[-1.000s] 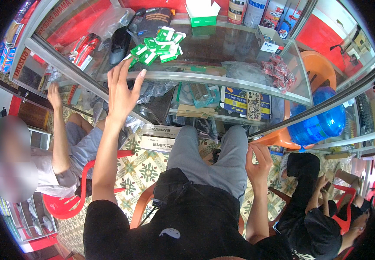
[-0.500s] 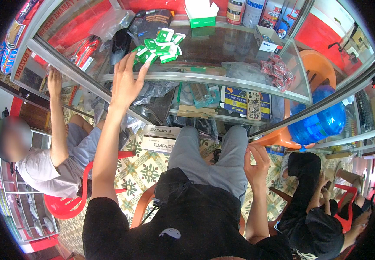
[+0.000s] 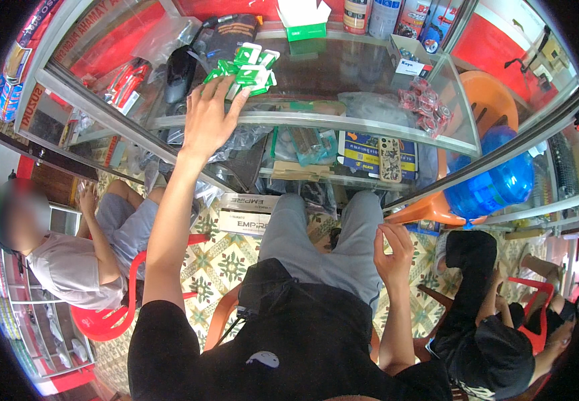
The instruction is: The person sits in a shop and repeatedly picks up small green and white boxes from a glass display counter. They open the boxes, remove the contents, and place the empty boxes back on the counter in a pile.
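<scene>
A loose pile of small green-and-white cardboard boxes (image 3: 252, 70) lies on the glass counter shelf. My left hand (image 3: 212, 113) is open at the pile's near-left side, fingers stretched forward and thumb apart. Its fingertips overlap the nearest boxes; whether they touch cannot be told. Just left of the pile is a black curved part (image 3: 180, 72). Beside my right thigh, away from the counter, my right hand (image 3: 394, 254) is raised with fingers curled toward the thumb. Anything inside those fingers is too hidden to make out.
Behind the pile stands an open green-and-white box (image 3: 304, 20). Spray cans (image 3: 384, 17), a small carton (image 3: 409, 55) and red-clear packets (image 3: 426, 107) are to the right. A metal-edged shelf (image 3: 316, 120) runs across, a phone (image 3: 390, 159) below it. People sit on both sides.
My left hand has shifted right, from beside the black part to the near side of the green boxes. My right hand stays almost still. The person at left has lowered an arm.
</scene>
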The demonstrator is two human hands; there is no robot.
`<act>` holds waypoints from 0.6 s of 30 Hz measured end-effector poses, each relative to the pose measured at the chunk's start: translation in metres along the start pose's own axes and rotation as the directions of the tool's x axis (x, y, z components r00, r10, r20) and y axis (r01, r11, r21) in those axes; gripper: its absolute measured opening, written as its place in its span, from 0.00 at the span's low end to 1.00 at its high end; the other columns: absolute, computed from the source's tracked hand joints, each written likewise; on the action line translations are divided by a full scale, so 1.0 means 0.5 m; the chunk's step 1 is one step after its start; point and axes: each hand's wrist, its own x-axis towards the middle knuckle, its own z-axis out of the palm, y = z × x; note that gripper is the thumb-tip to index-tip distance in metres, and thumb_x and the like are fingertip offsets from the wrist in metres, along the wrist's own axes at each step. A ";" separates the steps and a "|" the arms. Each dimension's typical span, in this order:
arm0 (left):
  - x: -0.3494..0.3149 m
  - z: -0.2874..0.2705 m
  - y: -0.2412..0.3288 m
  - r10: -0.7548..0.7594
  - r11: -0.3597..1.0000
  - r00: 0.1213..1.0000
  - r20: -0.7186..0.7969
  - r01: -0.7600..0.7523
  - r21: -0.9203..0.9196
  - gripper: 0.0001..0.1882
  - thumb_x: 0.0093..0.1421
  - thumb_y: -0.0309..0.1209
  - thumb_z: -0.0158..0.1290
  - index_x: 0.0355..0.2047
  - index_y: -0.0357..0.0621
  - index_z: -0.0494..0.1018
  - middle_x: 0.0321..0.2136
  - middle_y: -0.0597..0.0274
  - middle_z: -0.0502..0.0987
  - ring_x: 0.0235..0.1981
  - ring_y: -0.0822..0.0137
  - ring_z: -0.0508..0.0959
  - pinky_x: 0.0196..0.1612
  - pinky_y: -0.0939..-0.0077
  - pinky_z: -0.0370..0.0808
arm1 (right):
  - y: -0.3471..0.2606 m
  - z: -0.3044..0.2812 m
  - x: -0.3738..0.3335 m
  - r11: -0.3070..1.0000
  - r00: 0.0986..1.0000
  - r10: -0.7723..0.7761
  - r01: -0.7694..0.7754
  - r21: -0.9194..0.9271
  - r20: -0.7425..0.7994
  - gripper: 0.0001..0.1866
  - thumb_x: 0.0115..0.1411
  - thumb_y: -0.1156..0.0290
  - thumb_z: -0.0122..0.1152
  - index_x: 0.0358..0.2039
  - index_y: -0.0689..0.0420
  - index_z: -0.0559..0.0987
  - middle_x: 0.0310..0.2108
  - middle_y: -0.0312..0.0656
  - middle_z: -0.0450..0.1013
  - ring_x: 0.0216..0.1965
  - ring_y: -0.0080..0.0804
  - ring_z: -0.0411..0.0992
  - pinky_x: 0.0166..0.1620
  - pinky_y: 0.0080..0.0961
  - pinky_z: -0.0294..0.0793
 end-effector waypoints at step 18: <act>0.052 -0.020 0.027 0.271 0.954 0.962 -0.023 -0.271 -0.127 0.28 0.70 0.34 0.62 0.68 0.41 0.72 0.64 0.46 0.76 0.61 0.43 0.74 0.66 0.53 0.72 | -0.001 0.001 0.000 0.999 1.000 0.012 -0.012 0.038 0.011 0.08 0.59 0.85 0.68 0.39 0.65 0.85 0.39 0.49 0.82 0.42 0.49 0.81 0.47 0.39 0.79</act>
